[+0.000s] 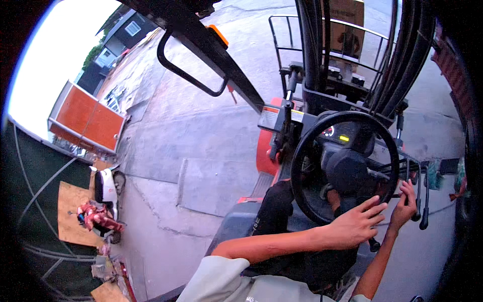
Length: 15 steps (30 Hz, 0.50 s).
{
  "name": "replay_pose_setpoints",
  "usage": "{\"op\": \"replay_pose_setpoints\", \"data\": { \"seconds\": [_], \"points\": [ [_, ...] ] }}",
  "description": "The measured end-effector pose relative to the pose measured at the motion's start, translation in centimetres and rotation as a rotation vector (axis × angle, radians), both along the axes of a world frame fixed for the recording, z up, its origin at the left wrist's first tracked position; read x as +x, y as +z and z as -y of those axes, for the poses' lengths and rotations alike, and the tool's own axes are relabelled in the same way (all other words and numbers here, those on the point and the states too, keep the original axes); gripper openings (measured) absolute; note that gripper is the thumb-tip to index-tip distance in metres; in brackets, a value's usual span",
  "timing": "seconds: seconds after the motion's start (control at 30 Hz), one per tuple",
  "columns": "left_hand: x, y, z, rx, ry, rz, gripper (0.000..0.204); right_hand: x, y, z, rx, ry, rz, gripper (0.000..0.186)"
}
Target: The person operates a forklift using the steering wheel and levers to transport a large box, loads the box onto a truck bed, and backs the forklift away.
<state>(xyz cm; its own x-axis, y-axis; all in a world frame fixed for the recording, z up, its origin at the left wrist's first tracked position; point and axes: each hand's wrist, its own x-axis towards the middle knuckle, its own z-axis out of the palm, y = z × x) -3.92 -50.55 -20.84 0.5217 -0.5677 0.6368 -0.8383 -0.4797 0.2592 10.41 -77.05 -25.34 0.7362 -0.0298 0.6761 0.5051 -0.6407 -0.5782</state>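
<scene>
While left fingers (376, 209) splay over steering wheel (347, 169), right fingers (410, 195) near levers (425, 215): grip unclear.

The shirt (216, 279) at the bottom of the frame is pale grey-green, its sleeves (229, 264) short and loose. The trousers (279, 199), lower centre, are black with small pale lettering (256, 224) on one leg.

There are in total one left hand (352, 227) and one right hand (402, 207), one steering wheel (296, 166), at least two black-knobbed levers (424, 220), one round gauge (328, 131), one lit yellow display (344, 138), one black grab handle (188, 78), one brown box (348, 25) and one white scooter (106, 189).
</scene>
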Motion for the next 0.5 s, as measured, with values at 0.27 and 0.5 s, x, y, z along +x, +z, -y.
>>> {"op": "replay_pose_setpoints", "data": {
  "seconds": [0.27,0.5],
  "points": [
    [6.9,2.3,0.7,0.058,0.075,0.084,0.039,-1.8,0.0,-6.1,-0.007,0.003,0.119,0.015],
    [11.5,7.2,0.7,-0.013,0.054,0.118,0.031,-2.9,1.4,-5.0,0.021,-0.111,0.166,0.014]
  ]
}}
